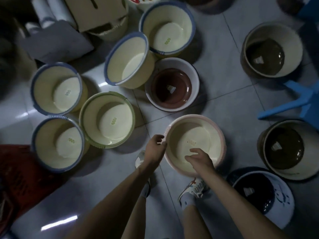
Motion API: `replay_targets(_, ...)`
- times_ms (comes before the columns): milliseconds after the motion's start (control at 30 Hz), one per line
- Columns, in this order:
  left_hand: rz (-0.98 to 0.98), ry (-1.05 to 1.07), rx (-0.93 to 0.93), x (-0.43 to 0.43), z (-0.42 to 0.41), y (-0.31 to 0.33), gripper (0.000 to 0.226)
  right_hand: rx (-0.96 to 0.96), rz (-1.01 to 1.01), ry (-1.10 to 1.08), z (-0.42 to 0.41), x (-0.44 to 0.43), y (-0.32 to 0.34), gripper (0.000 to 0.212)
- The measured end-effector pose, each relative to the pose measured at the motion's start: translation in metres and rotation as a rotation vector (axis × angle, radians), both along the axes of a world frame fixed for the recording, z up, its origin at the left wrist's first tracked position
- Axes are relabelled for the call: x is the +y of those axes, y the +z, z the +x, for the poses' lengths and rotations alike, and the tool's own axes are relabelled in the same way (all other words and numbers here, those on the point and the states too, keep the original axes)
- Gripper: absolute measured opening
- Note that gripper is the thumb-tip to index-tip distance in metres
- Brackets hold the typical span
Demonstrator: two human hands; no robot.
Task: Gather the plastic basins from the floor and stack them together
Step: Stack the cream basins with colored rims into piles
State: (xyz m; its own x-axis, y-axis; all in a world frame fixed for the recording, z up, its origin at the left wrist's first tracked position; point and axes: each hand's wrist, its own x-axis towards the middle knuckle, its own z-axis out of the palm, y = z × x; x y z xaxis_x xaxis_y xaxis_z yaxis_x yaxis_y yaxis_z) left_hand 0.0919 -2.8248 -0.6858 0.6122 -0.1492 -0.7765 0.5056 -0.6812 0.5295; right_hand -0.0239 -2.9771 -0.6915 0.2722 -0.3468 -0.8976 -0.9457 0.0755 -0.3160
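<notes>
pink-rimmed basin [194, 133], cream inside, low and central over the floor [224, 87], just ahead of the person's feet, looks slightly tilted. left hand [155, 149] on its left rim, fingers [159, 138] curled round the rim edge. right hand [201, 160] lies over the near rim, fingers reaching into the bowl and a bit spread; blurred, cannot tell if it clamps the rim or only rests.

green-rimmed basin [107, 119] upright on the floor to the left, near the held one but apart. four blue-rimmed basins, all cream inside: one [57, 144] and one [56, 88] at the left, both touching the green one's side; a tilted one [127, 59] further out, mouth turned left, leaning by the white basin with brown bottom [171, 87]; the last [167, 28] upright behind it.

right side of the floor: two cream basins with dark bottoms, far [271, 49] and near [283, 149], well apart. dark blue basin [259, 192] by the right shoe [195, 188]. blue stool [296, 99] between the two dark-bottomed ones at the right edge. cardboard box [96, 12] at the far left, red fabric [17, 169] at the near left.
</notes>
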Motion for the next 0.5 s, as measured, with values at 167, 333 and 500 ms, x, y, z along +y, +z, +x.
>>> replay_targets(167,0.066,0.181,0.026,0.089,0.004,0.009,0.042,-0.018,-0.034,0.201,0.046,0.064,0.020,0.027)
replay_targets(333,0.093,0.411,0.046,0.187,-0.008,0.012,0.023,-0.040,-0.026,0.381,0.088,0.137,0.028,0.034)
replay_targets(500,0.106,0.570,0.021,0.263,-0.001,0.021,0.013,-0.032,-0.017,0.510,0.125,0.199,0.038,0.038)
